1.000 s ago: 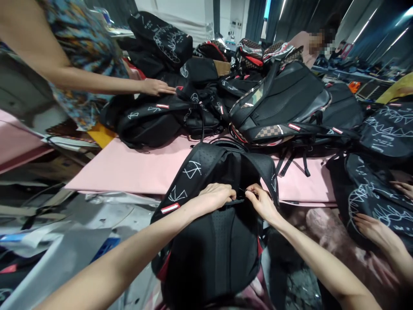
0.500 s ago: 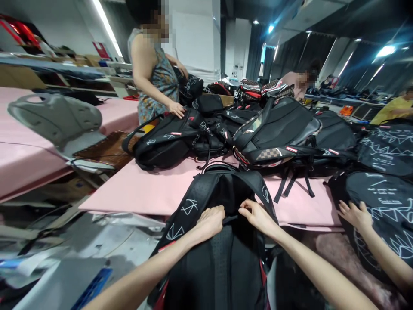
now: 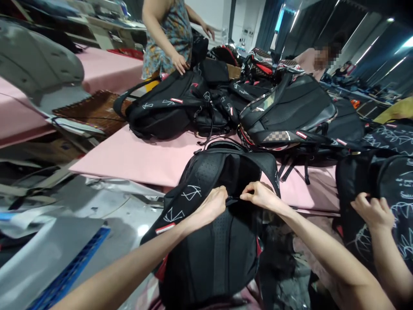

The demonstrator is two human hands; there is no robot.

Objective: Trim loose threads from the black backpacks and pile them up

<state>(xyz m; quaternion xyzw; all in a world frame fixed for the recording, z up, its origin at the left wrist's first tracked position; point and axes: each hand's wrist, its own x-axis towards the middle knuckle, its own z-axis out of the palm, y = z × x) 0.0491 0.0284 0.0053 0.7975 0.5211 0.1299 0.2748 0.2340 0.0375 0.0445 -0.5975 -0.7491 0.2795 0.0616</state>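
A black backpack [image 3: 193, 172] with white line drawings on its strap leans against the front edge of the pink table, its padded back panel toward me. My left hand [image 3: 213, 206] is closed on an edge of fabric across the upper back panel. Just to the right, my right hand [image 3: 260, 194] pinches the same edge between thumb and fingers. A dark opening shows above the edge. Whether a zipper lies between the fingertips is too small to tell.
More black backpacks [image 3: 161, 114] lie piled on the pink table [image 3: 129, 155]. At right, another person's hand [image 3: 374, 211] grips a patterned backpack [image 3: 400, 172]. Across the table stands a person in a floral top [image 3: 176, 32]. A grey chair [image 3: 38, 64] and blue plastic crate [image 3: 77, 262] are left.
My view has tilted downward. My right hand has closed in a pinch on the backpack's edge, while my left hand keeps its hold. The other person's hand at right has curled onto its backpack.
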